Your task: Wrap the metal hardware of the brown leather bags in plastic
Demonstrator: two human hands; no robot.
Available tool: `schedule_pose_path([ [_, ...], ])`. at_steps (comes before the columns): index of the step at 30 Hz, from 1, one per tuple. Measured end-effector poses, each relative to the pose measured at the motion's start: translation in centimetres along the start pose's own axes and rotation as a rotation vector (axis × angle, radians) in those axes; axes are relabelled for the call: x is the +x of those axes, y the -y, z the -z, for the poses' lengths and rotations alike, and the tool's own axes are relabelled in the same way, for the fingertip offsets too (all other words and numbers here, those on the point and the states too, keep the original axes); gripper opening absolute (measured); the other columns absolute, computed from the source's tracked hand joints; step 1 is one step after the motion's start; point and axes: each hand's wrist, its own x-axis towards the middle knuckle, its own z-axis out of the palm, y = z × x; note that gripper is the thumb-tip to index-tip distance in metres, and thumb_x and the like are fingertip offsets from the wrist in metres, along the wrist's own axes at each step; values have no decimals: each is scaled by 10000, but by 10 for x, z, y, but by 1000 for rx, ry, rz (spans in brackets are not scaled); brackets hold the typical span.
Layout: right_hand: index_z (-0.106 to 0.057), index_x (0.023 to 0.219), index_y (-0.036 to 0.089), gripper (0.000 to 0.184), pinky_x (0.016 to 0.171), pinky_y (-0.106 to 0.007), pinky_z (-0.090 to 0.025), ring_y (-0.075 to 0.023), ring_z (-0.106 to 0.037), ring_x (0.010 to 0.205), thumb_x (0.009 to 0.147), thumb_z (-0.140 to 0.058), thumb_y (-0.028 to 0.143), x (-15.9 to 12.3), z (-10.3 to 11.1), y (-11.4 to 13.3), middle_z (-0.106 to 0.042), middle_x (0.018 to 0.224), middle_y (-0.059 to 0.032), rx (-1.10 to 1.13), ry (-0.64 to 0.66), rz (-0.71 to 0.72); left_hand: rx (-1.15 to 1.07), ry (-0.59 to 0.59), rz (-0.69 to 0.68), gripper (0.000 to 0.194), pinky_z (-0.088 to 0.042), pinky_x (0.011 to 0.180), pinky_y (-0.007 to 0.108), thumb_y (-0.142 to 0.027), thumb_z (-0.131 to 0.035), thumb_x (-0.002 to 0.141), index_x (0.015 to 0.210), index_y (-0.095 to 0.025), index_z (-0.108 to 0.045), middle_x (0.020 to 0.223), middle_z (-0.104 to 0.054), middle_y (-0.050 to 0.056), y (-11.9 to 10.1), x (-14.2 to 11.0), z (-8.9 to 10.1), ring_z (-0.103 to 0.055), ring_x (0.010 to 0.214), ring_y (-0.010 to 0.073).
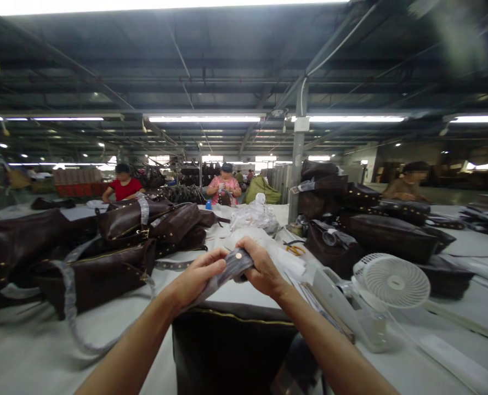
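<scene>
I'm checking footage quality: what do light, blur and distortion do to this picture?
Head view, top: ceiling light burnt out to white; head view, bottom: front of the black bag so dim little detail shows; head view, left edge: brown bag soft, seemingly stretched; head view, center: left hand and right hand on the wrapped strap fairly clear.

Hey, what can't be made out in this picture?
Head view:
Bottom of the near bag: cut off by the lower edge.
Far side of the strap: turned away, held in the left hand and right hand.
What the worker in pink holds: too small.
</scene>
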Motion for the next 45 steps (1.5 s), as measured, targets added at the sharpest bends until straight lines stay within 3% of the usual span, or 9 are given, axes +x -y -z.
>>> schedule_pose_path([
  [7,-507,894,199,248,684,-260,-415,-141,-479,693,661,-444,142,5,2,8,-523,749,22,0,-48,-41,-209,65,87,301,-469,816,336,-340,-730,755,987,-174,-633,933,-630,36,1,10,-1,-590,851,183],
  [14,-500,895,206,259,700,-275,-412,-153,-490,715,649,-431,159,4,14,4,-524,769,14,-17,2,-83,37,-106,32,249,-403,673,231,-344,-755,719,860,-151,-685,798,-628,7,-1,16,-12,-534,719,136],
  [20,-488,865,206,246,704,-273,-409,-149,-485,706,638,-405,157,8,24,13,-493,746,21,-2,17,-17,-212,-22,66,303,-407,655,213,-354,-793,694,887,-162,-659,785,-649,-7,-1,19,-13,-559,681,117],
  [27,-517,873,184,265,693,-265,-435,-154,-524,743,632,-433,112,12,27,3,-537,784,18,-109,178,-1,-198,-40,124,362,-433,671,217,-339,-831,654,922,-158,-670,804,-678,-2,5,21,-17,-590,699,124],
  [31,-536,1132,147,496,872,-347,-482,-215,-580,977,637,-563,111,15,49,-6,-614,1050,-61,-207,307,-29,-239,-85,165,351,-448,638,222,-308,-842,625,881,-158,-655,774,-691,1,10,24,-17,-610,660,130],
  [34,-425,1369,130,761,1067,-462,-379,-298,-437,1301,658,-692,180,-13,79,1,-497,1374,-157,-309,424,-46,-240,-155,204,360,-462,626,231,-281,-834,629,917,-161,-656,782,-705,12,11,21,-11,-630,646,140],
  [37,-440,1402,209,708,1088,-513,-362,-311,-399,1353,739,-687,227,-68,99,16,-455,1447,-153,-430,499,10,-240,-188,253,367,-464,626,238,-262,-819,642,957,-160,-661,811,-717,27,16,12,-5,-643,654,152],
  [41,-515,1349,228,677,1094,-575,-348,-347,-423,1336,705,-668,85,-138,93,21,-504,1414,-154,-660,528,106,-236,-148,276,358,-451,672,244,-270,-807,650,965,-148,-687,848,-726,45,25,1,-2,-642,714,161],
  [45,-560,1292,177,499,1038,-529,-456,-281,-571,1215,837,-457,0,-164,77,1,-627,1284,-133,-737,428,271,-260,-157,280,347,-435,690,245,-283,-809,642,943,-153,-695,848,-724,40,20,-6,-6,-624,708,146],
])
